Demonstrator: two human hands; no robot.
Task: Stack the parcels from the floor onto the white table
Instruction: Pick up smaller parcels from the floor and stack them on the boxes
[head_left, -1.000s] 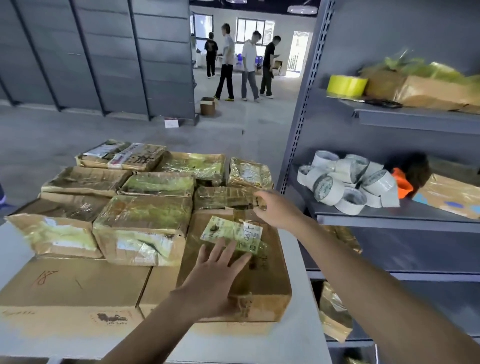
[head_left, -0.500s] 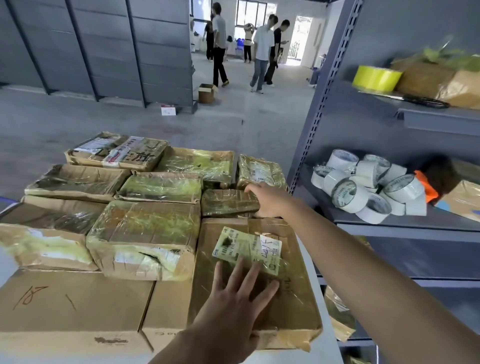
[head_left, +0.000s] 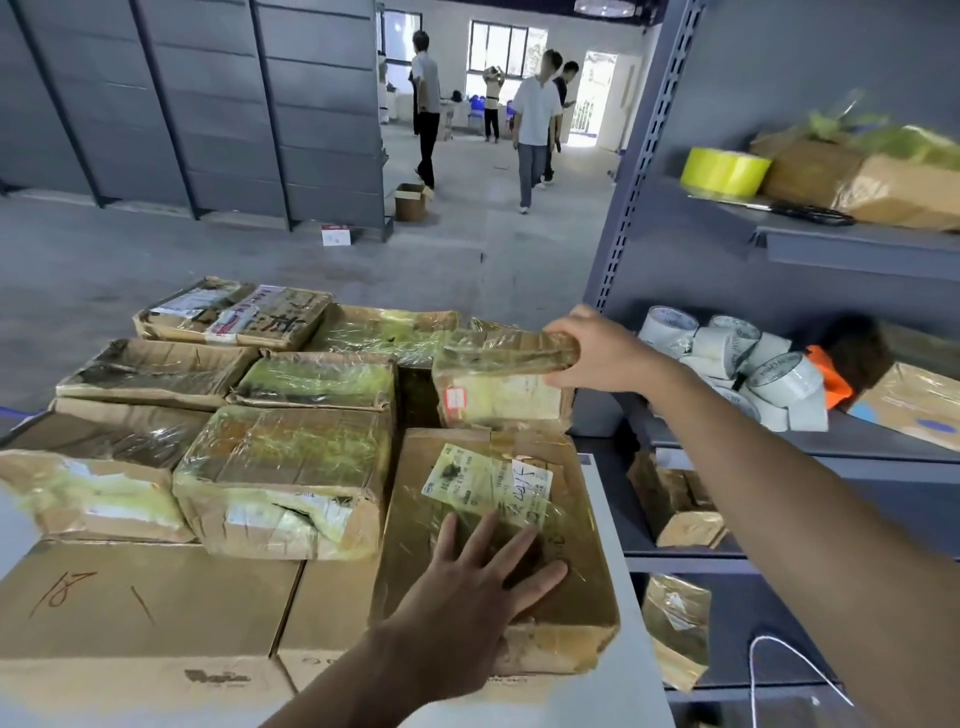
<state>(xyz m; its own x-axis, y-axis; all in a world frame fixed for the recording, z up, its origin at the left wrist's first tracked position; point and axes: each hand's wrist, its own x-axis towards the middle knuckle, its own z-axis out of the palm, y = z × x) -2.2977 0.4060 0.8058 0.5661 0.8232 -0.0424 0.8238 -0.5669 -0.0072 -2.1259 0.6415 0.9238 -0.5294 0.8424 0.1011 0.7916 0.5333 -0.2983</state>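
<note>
Several taped cardboard parcels cover the white table (head_left: 602, 525). My left hand (head_left: 478, 592) lies flat, fingers spread, on a large parcel with a yellow-green label (head_left: 467, 488) at the table's right side. My right hand (head_left: 597, 353) grips the right end of a small tape-wrapped parcel (head_left: 498, 384), tilted up on its edge so its pale underside faces me. It stands just behind the labelled parcel, near the table's far right.
A grey metal shelf unit (head_left: 639, 171) stands close on the right, holding white tape rolls (head_left: 737, 358), a yellow roll (head_left: 724, 171) and more boxes. Two plain cartons (head_left: 135, 618) lie at the table's near edge. Several people (head_left: 535, 119) stand far off on the open floor.
My right hand has lifted and tipped the small parcel up from lying flat. My left hand stays pressed on the labelled parcel. The view has moved closer.
</note>
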